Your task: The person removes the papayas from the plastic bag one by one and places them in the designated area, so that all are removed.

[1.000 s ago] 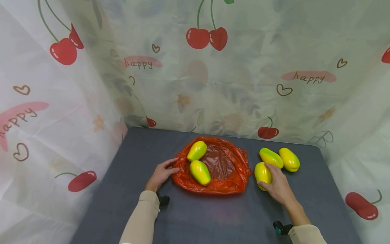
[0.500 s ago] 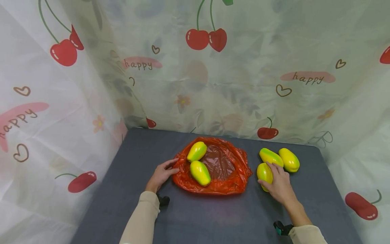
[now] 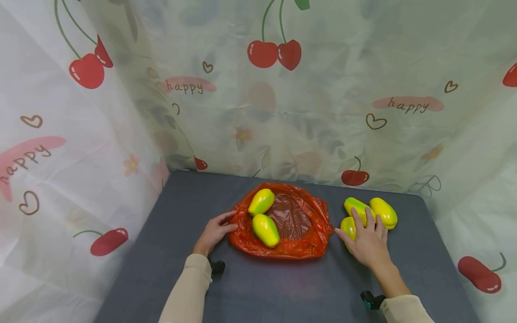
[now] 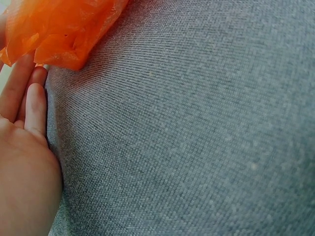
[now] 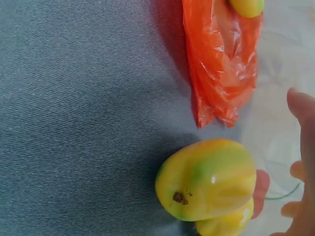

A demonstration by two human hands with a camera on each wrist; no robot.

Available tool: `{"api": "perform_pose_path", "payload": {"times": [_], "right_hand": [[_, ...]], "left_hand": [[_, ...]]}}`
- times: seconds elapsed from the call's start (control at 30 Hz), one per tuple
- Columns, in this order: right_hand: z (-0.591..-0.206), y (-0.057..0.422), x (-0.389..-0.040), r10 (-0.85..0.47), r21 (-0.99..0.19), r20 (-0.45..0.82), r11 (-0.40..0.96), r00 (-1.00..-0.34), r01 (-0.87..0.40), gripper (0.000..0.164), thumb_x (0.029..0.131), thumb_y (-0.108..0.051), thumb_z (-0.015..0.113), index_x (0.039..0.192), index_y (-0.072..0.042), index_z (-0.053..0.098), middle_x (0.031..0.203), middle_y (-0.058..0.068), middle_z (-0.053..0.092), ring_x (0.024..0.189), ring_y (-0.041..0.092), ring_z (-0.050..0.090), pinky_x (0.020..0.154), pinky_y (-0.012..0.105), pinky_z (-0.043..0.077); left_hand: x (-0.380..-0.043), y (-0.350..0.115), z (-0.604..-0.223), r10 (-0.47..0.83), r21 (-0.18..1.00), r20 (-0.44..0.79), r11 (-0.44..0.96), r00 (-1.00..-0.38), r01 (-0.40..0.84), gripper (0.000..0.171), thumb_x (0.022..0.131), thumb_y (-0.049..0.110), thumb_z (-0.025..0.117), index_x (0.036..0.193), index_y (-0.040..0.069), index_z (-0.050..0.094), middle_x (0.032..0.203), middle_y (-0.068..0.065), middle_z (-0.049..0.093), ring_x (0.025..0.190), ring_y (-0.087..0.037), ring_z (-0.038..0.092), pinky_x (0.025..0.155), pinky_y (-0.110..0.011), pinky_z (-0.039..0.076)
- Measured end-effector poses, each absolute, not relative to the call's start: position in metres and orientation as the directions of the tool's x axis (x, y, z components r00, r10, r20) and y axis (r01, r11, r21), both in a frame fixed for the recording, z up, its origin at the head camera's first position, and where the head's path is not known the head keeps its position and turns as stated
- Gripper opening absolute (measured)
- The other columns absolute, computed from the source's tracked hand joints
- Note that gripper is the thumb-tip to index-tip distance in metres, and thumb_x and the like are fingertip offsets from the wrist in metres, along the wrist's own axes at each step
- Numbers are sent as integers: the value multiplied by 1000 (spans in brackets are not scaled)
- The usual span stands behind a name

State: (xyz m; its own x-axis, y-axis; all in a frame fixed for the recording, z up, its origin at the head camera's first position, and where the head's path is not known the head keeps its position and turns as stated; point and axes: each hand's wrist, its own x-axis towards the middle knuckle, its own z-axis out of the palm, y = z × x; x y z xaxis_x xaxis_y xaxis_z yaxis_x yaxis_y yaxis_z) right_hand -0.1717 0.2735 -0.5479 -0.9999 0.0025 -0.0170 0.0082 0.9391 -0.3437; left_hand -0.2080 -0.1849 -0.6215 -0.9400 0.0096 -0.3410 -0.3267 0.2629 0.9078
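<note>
Your right hand [image 3: 368, 242] is spread above the nearest yellow-green fruit [image 3: 348, 226], toward the tabletop's [image 3: 282, 291] right edge. That fruit lies below your thumb, long axis running roughly front edge to back edge, its dark scar facing you; I can't tell whether you touch it. A second fruit [image 3: 359, 206] lies under your fingertips. Your left hand [image 3: 214, 231], thumb and fingers parted, touches the red bag [image 3: 296, 248].

right fingers [image 3: 369, 218] spread apart; left fingers [image 4: 35, 109] extended, nearly straight.
</note>
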Motion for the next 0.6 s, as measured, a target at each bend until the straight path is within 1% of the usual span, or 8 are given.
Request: {"api": "perform_pose_path", "payload": {"times": [0.13, 0.23, 0.37, 0.6], "right_hand": [[-548, 272, -176, -6, -319, -48, 948, -999, 9, 103, 91, -79, 47, 165, -16, 14, 170, 27, -7, 151, 62, -5, 106, 90, 3], [-548, 270, -178, -24, -310, -67, 951, -997, -2, 105, 90, -81, 46, 166, -18, 9, 170, 25, -13, 151, 62, -11, 103, 92, -1], [-547, 264, -179, -46, -298, -73, 954, -996, -22, 106, 90, -81, 47, 166, -20, 7, 170, 23, -15, 150, 63, -13, 103, 92, -5], [-544, 252, -183, -70, -284, -40, 957, -997, -56, 108, 88, -82, 47, 166, -19, 6, 171, 24, -11, 150, 63, -14, 106, 90, -2]], "left_hand": [[-208, -185, -620, 7, 907, -341, 264, -940, -327, 54, 91, 33, 78, 142, 33, 61, 159, -4, 48, 147, -30, 45, 122, -52, 37], [-208, -185, -620, 7, 909, -340, 259, -941, -326, 54, 90, 32, 78, 141, 33, 61, 158, -4, 49, 147, -30, 46, 122, -52, 37], [-209, -185, -622, 11, 909, -340, 259, -940, -326, 54, 91, 33, 78, 142, 33, 61, 159, -5, 48, 147, -30, 46, 122, -52, 38], [-209, -185, -623, 8, 906, -349, 258, -937, -335, 54, 90, 34, 79, 141, 34, 61, 159, -4, 48, 147, -30, 45, 122, -52, 37]]}}
